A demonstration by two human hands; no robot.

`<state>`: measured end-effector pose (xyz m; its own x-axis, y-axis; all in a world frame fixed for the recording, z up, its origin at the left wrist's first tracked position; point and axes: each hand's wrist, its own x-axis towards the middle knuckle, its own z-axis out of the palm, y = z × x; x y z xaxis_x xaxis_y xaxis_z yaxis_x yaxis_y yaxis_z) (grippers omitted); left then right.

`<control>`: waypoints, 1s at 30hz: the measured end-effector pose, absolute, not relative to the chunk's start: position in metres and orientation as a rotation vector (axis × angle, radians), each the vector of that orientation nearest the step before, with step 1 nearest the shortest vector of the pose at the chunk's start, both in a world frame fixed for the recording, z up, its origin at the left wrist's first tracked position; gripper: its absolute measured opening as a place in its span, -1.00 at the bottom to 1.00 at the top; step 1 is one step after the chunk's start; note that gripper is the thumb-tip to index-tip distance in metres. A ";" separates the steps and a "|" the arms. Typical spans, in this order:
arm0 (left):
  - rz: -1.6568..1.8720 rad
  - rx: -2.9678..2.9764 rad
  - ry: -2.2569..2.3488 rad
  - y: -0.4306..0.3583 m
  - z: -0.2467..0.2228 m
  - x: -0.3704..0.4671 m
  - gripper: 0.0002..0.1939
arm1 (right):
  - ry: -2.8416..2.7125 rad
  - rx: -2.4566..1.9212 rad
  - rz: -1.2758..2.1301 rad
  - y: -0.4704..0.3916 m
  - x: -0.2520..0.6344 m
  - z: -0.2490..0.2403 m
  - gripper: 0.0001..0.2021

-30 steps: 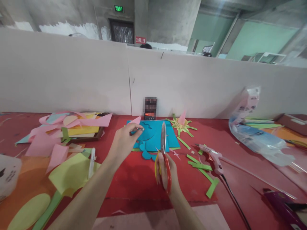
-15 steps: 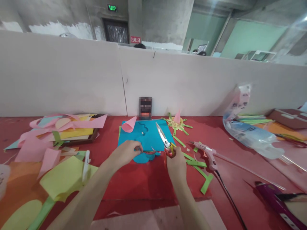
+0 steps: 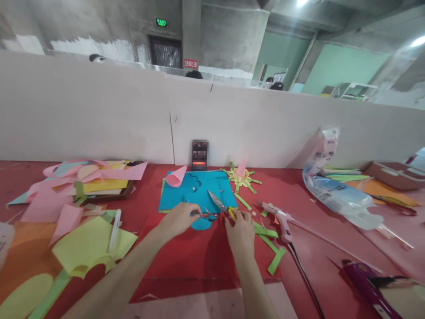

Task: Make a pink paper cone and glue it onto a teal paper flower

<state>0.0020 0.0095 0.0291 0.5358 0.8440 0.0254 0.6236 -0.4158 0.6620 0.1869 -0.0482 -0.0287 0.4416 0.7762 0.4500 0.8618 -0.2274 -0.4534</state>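
Observation:
My right hand [image 3: 241, 228] is wrapped round the yellow and red handles of the scissors [image 3: 218, 201], whose blades point up and left over the blue sheet [image 3: 215, 184]. My left hand [image 3: 182, 219] is closed in a pinch at the sheet's lower edge; what its fingertips hold is too small to make out. Just below and right of those fingertips, blue paper cutouts [image 3: 201, 223] lie on the red board [image 3: 186, 257]. A rolled pink paper cone [image 3: 176, 177] rests on the sheet's upper left.
A paper flower [image 3: 243, 176] with a pink cone stands behind right. Green strips [image 3: 277, 260], a pink glue gun [image 3: 280, 217], a plastic bag [image 3: 345, 199] and a purple tool [image 3: 363, 283] lie right. Left are coloured papers [image 3: 93, 243] and a white marker [image 3: 114, 230]. A white partition [image 3: 265, 128] stands behind.
The scissors have tilted lower and further left, with my right hand now flatter over the handles. My left hand has shifted slightly right. The camera view has moved a little.

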 end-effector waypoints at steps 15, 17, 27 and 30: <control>0.799 1.789 1.203 -0.007 -0.021 -0.040 -0.70 | -1.367 -1.176 0.983 -0.042 0.135 -0.022 -0.67; 0.827 1.776 1.194 -0.007 -0.022 -0.040 -0.69 | -1.355 -1.142 1.073 -0.039 0.134 -0.027 -0.69; 0.930 1.379 1.097 -0.013 -0.017 -0.043 -0.53 | -1.047 -1.062 1.205 -0.030 0.143 -0.033 -0.76; 0.895 1.418 1.081 -0.016 -0.011 -0.044 -0.58 | -1.023 -1.085 1.195 -0.030 0.142 -0.032 -0.77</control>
